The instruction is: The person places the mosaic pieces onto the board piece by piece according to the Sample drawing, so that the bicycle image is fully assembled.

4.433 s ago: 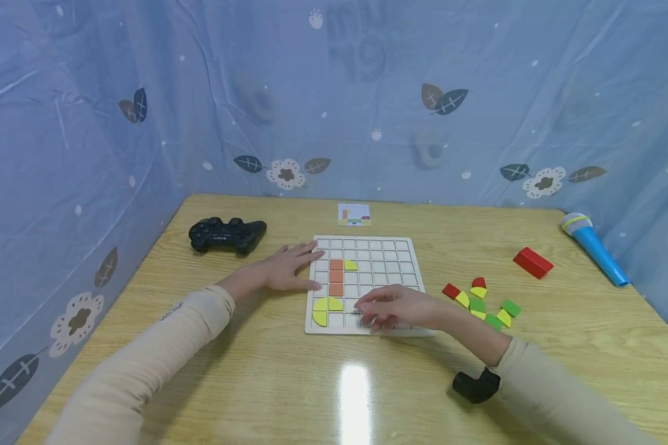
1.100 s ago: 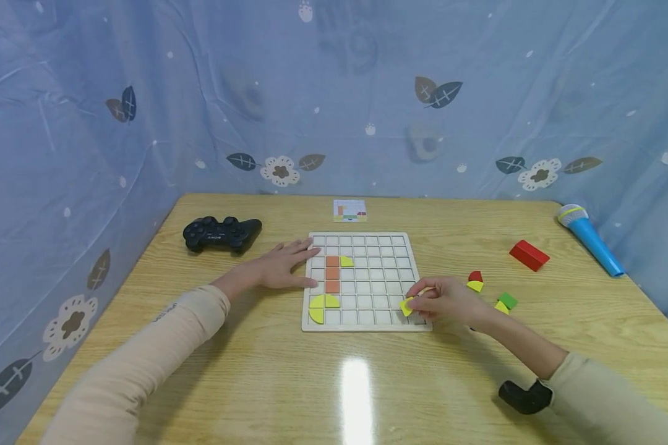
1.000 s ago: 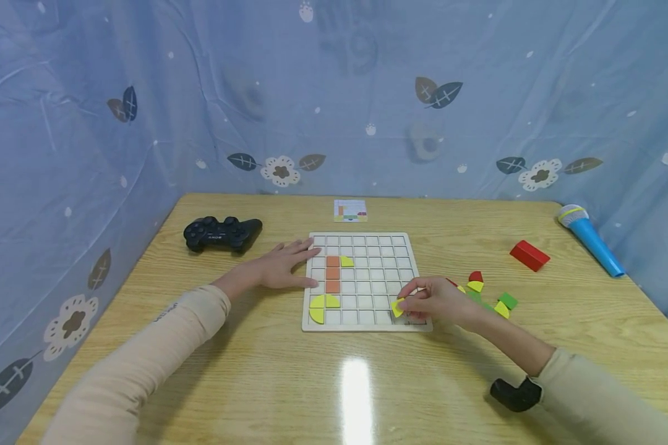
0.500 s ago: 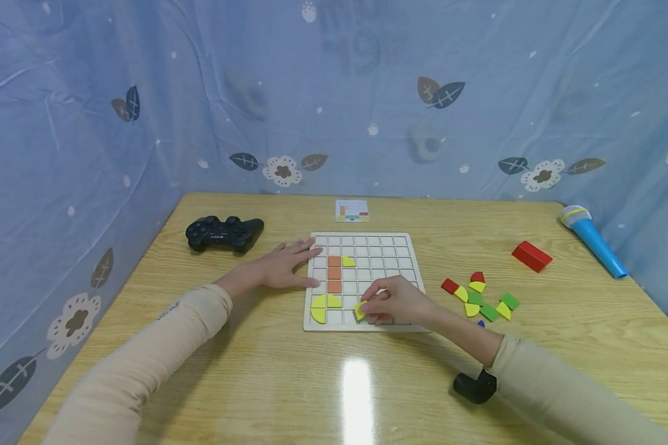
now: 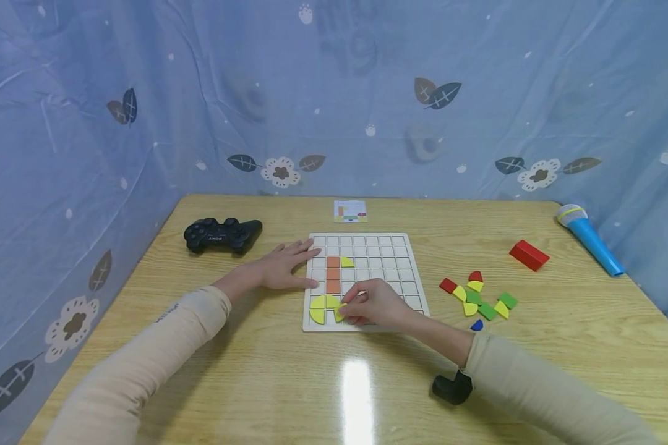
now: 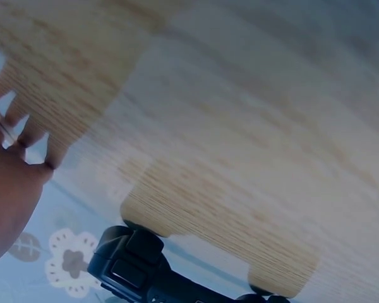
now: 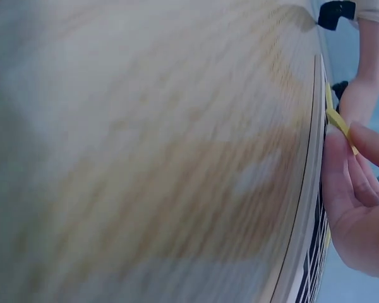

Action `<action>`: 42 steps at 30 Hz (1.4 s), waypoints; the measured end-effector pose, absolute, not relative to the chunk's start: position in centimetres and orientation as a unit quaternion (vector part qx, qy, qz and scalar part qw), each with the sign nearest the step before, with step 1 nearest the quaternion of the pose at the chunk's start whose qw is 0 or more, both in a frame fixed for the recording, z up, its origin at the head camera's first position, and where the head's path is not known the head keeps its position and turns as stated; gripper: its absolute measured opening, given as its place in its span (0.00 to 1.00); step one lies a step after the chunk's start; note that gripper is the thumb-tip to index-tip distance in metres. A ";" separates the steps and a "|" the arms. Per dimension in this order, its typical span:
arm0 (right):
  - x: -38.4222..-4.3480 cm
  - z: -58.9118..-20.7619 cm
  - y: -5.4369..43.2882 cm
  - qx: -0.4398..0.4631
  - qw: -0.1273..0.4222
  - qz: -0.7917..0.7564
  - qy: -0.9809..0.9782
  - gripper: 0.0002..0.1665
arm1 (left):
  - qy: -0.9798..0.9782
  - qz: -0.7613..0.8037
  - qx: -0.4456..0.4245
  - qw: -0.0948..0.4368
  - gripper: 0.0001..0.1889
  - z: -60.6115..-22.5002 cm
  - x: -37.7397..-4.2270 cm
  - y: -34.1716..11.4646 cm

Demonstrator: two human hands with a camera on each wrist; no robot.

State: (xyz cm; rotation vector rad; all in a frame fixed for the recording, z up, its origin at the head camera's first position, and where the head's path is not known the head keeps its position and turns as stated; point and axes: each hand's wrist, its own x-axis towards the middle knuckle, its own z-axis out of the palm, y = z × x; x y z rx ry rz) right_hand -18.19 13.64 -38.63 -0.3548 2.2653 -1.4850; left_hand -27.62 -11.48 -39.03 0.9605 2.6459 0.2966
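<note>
A white grid board [image 5: 367, 241] lies mid-table. My left hand [image 5: 281, 269] rests with spread fingers on its left edge. Between thumb and fingers, my right hand [image 5: 375, 304] pinches a yellow quarter-circle tile [image 5: 339, 313] at the board's lower left, tilted in the right wrist view. Next to it sit several yellow quarter-circle tiles [image 5: 317, 316] in the lower-left cells. Above them stands a column of orange square tiles [image 5: 333, 273], with one yellow quarter-circle [image 5: 347, 262] at its upper right. My right hand covers part of the lower rows.
Right of the board lie loose green, yellow and red tiles [image 5: 473, 297] and a blue half-round tile [image 5: 477, 325]. A small pattern card [image 5: 351, 211] lies behind the board. A black game controller [image 5: 222, 235], a red block [image 5: 529, 255] and a toy microphone [image 5: 590, 240] lie farther out.
My right hand picked up a yellow quarter-circle tile and carried it leftward across the board to the lower-left cells. The left hand stays at the board's edge.
</note>
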 end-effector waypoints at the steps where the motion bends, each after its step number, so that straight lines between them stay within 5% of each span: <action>1: -18.2 -38.6 13.5 -0.126 0.200 -0.529 0.815 0.08 | 0.924 0.103 0.335 0.155 0.44 -39.0 -27.6 -11.5; 28: -18.3 -37.6 12.7 -0.228 0.210 -0.422 0.852 0.11 | 0.925 0.100 0.330 0.158 0.46 -39.0 -27.5 -11.5; 42: -19.1 -37.0 15.2 -0.180 0.335 -0.480 0.791 0.20 | 0.926 0.096 0.328 0.158 0.45 -38.9 -27.6 -11.5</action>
